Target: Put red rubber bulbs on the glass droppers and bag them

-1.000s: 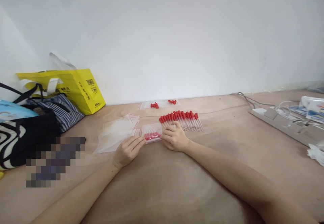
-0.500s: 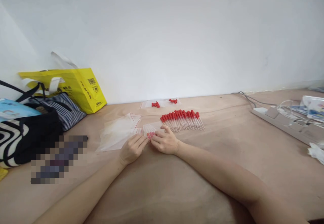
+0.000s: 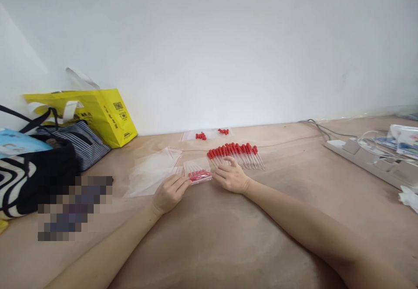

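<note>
Fingertips of the left hand (image 3: 170, 192) press on the near left corner of a small clear zip bag (image 3: 197, 169), pinning it flat to the tan table (image 3: 209, 236); the fingers are stretched out rather than curled, so the hand touches the bag without gripping it. Just to the right, the right hand (image 3: 231, 176) lies palm down with its fingers spread and loose, their tips touching the bag's right edge and reaching toward the row of droppers (image 3: 235, 154); it clasps nothing that I can see

The bag is see-through plastic with a thin red zip line. Inside it lie several droppers side by side, their red rubber bulbs lined up along the near edge and their clear stems pointing away from the person. How many are inside cannot be told, as the bulbs blur together

Beyond the right hand, the loose droppers lie in one tight row on the table, red bulbs to the left and far side, clear tips fanning to the right. There are roughly fifteen to twenty; an exact count is not possible. To the left of the filled bag lies a loose pile of empty zip bags (image 3: 152, 171), overlapping each other. Farther back, near the wall, lie two more clear bags (image 3: 209, 134), each with a small clump of red bulbs inside

At the far left stand a yellow shopping bag (image 3: 104, 114) and a striped bag (image 3: 76, 143). A white power strip (image 3: 369, 160) lies at the right
</note>
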Tool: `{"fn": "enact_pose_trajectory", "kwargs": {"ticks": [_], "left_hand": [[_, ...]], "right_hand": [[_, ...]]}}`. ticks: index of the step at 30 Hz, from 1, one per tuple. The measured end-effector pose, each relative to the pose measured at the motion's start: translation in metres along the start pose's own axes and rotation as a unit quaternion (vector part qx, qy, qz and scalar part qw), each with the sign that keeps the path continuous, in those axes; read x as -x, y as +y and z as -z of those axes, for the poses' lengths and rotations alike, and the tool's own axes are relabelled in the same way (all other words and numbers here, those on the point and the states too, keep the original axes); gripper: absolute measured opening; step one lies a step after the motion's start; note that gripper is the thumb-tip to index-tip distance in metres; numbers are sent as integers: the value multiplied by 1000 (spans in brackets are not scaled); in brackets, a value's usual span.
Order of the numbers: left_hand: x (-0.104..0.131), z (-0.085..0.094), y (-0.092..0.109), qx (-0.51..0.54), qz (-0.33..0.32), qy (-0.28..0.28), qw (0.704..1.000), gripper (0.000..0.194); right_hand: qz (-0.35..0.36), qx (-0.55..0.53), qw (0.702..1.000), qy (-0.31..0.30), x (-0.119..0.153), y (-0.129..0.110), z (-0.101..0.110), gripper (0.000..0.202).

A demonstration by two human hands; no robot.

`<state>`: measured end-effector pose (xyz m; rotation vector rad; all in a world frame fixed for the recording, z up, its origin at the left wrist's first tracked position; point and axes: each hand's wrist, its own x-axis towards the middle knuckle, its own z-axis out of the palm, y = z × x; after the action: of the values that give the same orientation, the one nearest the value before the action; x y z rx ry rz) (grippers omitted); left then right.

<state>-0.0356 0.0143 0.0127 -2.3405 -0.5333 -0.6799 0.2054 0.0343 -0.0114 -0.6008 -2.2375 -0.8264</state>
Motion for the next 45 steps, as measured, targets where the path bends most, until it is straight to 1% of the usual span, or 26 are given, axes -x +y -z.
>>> {"fn": "enact_pose_trajectory", "kwargs": {"ticks": [2,5,7,9,11,12,14,16,18,20,23,24,26,27,29,30,31,33,34,38,42,44,45], "left_hand": [[-1,2,-1,5,25,-27,999,27],[-2,3,9,16,102,-66,992,23],[-3,0,22,40,140,-92,985,32],[-3,-6,34,66,159,-128,977,44],[-4,-13,38,84,169,-166,968,54],[-5,-18,36,94,169,-183,964,56],[-8,-26,25,124,163,-206,957,54],[-15,-34,8,167,158,-223,947,44],[-23,-38,-9,212,173,-236,933,38],[-30,-38,-22,253,192,-255,913,34],[-35,-27,-36,287,238,-273,887,36],[-33,-21,-40,286,253,-272,883,39],[-23,-7,-48,253,285,-269,884,48],[-15,0,-53,234,296,-286,881,56],[4,11,-61,190,313,-353,861,77],[14,16,-64,171,330,-383,846,83],[24,19,-66,158,345,-397,836,83],[39,22,-68,152,366,-396,828,81],[45,21,-67,148,375,-387,830,78],[55,12,-65,131,369,-338,856,60],[54,9,-67,102,362,-303,876,46],[47,11,-62,78,354,-270,892,41],[41,13,-57,70,344,-245,904,38]], "right_hand": [[-43,-20,999,-20,3,0,1,28],[-108,-92,987,-70,11,-2,13,24],[-131,-158,973,-104,19,-5,27,18],[-141,-212,959,-126,29,-8,42,19],[-147,-242,949,-141,37,-10,56,22],[-152,-251,945,-148,41,-10,61,23],[-166,-260,937,-162,46,-10,68,23],[-182,-268,930,-174,47,-9,71,23],[-190,-280,923,-184,46,-8,71,23],[-190,-290,918,-194,45,-7,71,25],[-190,-297,914,-201,44,-6,70,25],[-191,-298,913,-202,44,-6,70,25],[-194,-302,911,-204,44,-6,70,25],[-195,-303,910,-204,44,-6,70,25],[-193,-306,910,-203,44,-6,70,25],[-192,-307,910,-202,44,-5,69,25],[-190,-308,910,-201,44,-5,69,25],[-188,-309,911,-200,44,-5,68,26],[-187,-309,911,-199,44,-4,68,26],[-187,-309,911,-199,44,-4,67,26],[-184,-309,912,-198,44,-4,68,25],[-183,-309,913,-196,44,-4,68,26],[-182,-309,913,-195,44,-4,68,26]]}}
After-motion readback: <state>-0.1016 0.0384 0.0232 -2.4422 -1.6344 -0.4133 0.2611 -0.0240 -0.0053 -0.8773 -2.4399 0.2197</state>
